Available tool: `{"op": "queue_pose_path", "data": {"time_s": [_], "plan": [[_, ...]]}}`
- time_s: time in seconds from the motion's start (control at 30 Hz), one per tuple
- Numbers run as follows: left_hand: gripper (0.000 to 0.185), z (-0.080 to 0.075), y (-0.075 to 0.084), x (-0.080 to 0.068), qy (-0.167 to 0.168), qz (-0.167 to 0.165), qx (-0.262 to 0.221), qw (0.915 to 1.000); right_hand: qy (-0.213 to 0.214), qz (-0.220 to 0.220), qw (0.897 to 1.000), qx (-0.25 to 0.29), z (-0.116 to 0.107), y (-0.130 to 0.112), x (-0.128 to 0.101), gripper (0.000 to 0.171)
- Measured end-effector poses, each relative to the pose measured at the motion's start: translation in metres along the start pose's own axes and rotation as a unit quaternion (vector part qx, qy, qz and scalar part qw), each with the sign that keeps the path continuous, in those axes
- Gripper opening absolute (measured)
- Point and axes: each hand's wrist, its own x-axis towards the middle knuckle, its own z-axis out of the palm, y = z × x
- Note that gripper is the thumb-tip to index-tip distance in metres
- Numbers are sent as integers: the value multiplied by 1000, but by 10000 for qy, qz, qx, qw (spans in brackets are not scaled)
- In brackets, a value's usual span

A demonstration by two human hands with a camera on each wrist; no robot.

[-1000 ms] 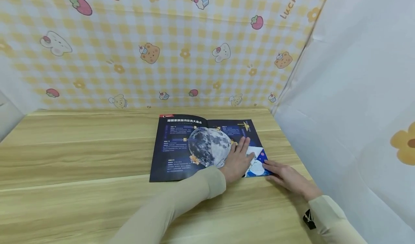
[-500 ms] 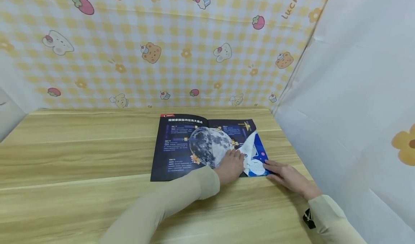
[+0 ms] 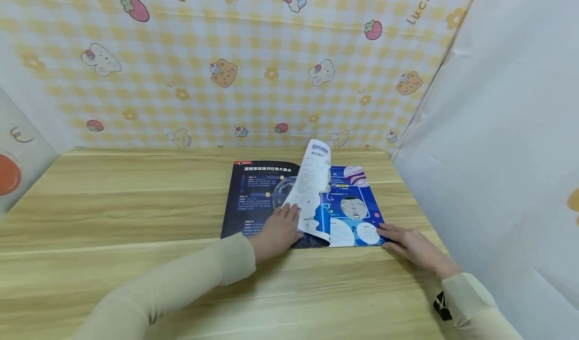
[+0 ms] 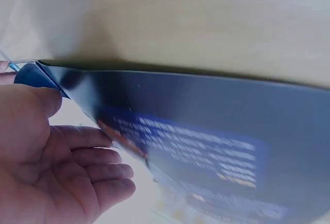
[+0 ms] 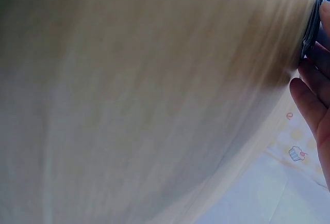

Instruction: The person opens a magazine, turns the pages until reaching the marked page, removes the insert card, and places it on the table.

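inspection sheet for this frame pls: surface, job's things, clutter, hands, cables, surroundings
Surface: wooden table, pale grain.
Job's things: magazine lying open; one page lifted, curving up over the spine.
Clutter: nothing seen.
Hands: left hand under the raised page, fingers straight; right hand flat at the magazine's lower right corner.
Cables: nothing seen.
Surroundings: yellow checked backdrop with cartoon prints behind; white sheet on the right.

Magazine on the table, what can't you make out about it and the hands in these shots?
- Head view: the print on the magazine is too small to read; the lifted page hides the fold.
- Head view: the fingertips of the left hand are behind that page.
- Right wrist view: the table is blurred; the right hand is cut off by the edge.
- Left wrist view: the print is blurred.
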Motion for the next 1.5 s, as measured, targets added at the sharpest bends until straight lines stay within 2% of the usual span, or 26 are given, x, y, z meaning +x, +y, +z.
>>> {"op": "queue_pose_path", "data": {"time_s": [0.13,0.4,0.63,0.8,0.93,1.03,1.3,1.5], "plan": [[62,3,-12,-16,-126,-178,-291,9993,35,-30,10000,9,1,0,-1,38],[55,13,-32,-48,-98,-340,-787,9963,38,50,10000,28,0,0,-3,39],[46,16,-46,-69,10,-353,-587,9976,26,76,9999,60,-2,2,-5,39],[44,16,-52,-80,224,-252,-563,9978,12,60,9999,85,-5,4,-5,38],[43,15,-54,-84,274,-75,-609,9977,-11,52,9998,186,-7,5,-3,36],[44,13,-54,-85,192,27,-724,9972,-86,99,9996,261,-9,5,-1,35],[36,5,-52,-83,38,-11,-935,9956,-281,-23,9994,179,-12,7,4,30],[23,-1,-55,-76,-48,-27,-1081,9941,-78,-296,9995,-69,-11,6,6,31]]}}
